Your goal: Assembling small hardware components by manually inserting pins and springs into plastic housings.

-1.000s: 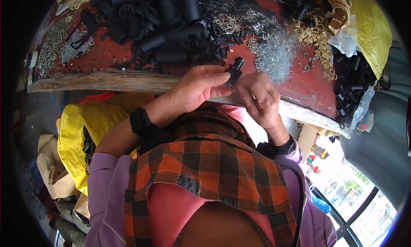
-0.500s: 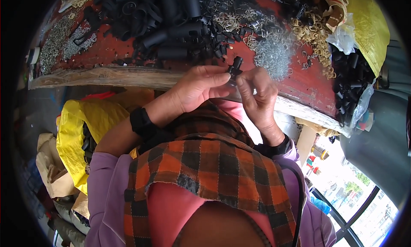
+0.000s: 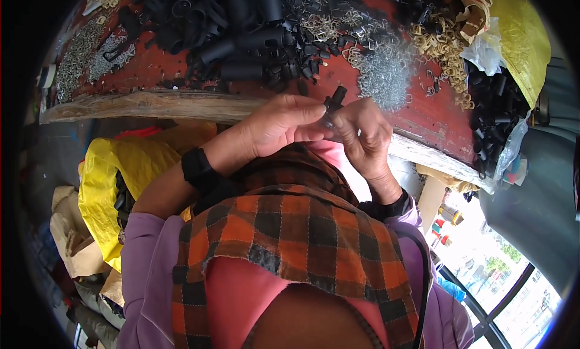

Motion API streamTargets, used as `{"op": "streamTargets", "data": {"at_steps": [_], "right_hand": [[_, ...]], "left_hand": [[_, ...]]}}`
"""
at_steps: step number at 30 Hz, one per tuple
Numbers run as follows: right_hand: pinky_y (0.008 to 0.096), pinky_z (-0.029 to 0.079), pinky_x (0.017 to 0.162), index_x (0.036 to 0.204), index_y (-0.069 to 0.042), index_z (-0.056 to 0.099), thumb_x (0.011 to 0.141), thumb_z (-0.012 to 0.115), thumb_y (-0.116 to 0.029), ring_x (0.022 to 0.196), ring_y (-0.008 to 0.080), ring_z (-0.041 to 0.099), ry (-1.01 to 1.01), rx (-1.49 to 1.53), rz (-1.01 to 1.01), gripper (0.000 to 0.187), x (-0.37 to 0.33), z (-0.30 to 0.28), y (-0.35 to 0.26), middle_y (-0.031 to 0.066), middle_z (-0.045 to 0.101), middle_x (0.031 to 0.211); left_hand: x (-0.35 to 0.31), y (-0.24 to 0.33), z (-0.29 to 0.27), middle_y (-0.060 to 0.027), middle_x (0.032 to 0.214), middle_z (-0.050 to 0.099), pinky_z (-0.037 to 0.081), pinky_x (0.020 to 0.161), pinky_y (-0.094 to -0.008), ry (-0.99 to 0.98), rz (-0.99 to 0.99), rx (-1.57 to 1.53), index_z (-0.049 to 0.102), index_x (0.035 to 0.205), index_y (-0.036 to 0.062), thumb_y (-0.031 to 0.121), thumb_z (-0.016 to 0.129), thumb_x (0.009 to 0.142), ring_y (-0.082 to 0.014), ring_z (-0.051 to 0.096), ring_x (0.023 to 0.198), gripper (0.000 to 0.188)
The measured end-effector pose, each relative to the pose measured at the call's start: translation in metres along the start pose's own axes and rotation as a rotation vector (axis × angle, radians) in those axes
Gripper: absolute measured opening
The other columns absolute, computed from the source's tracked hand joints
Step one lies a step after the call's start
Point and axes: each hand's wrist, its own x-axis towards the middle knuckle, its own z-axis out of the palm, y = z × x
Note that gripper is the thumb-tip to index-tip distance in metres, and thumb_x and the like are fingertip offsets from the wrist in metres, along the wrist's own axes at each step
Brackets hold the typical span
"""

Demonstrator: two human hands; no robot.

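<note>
The left hand point(image 3: 275, 124) has a small black part point(image 3: 338, 97) pinched near its fingertips, thumb on top and fingers curled in underneath, so that grip is pretty much closed. The right hand point(image 3: 365, 134) is bunched up right beside it, thumb and fingers bent, tips up against the near end of the part. Can't tell if those tips actually have hold of it or of some tiny bit, the fingers hide it. The part sits between the two hands, its stubby round end poking up and away, just over the near edge of the desk point(image 3: 181, 104).

My two cents for fiddly stuff like this: let the left hand be the vice and keep it steady, do the fine work with the right thumb and fingertip, and press straight so nothing skews or pings off. Tucking the elbows in probably helps too.

Just beyond the hands and slightly right there's a heap of small silvery metal pieces point(image 3: 386, 83), with tan rings point(image 3: 444, 44) further right. Past the left hand it's big black tubes point(image 3: 248, 44), and small black pieces point(image 3: 308, 53) lie straight ahead. Nearer the body, left of the left forearm, a yellow sack point(image 3: 99, 186) hangs open.
</note>
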Motion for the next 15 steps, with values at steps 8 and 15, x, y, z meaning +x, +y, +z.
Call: {"op": "streamTargets", "data": {"at_steps": [8, 15], "right_hand": [[0.0270, 0.041, 0.053, 0.075, -0.001, 0.052, 0.075, 0.061, -0.003, 0.060, 0.0186, 0.051, 0.009, 0.028, -0.020, 0.009, -0.010, -0.007, -0.006, 0.0063, 0.054, 0.069], [0.0256, 0.043, 0.052, 0.073, -0.002, 0.053, 0.073, 0.062, 0.000, 0.059, 0.0165, 0.053, -0.093, -0.006, 0.045, 0.009, -0.013, -0.010, -0.009, 0.0055, 0.053, 0.069]], "left_hand": [[-0.003, -0.006, 0.007, -0.0074, 0.094, 0.059, 0.049, 0.073, -0.0259, -0.002, -0.045, -0.007, 0.053, 0.107, 0.0033, 0.019, 0.049, 0.086, -0.0162, 0.059, 0.083, 0.026], [-0.005, -0.011, 0.007, -0.0073, 0.093, 0.060, 0.049, 0.072, -0.0252, -0.001, -0.041, 0.007, 0.054, 0.105, 0.0024, 0.018, 0.051, 0.085, -0.0153, 0.059, 0.082, 0.026]]}}
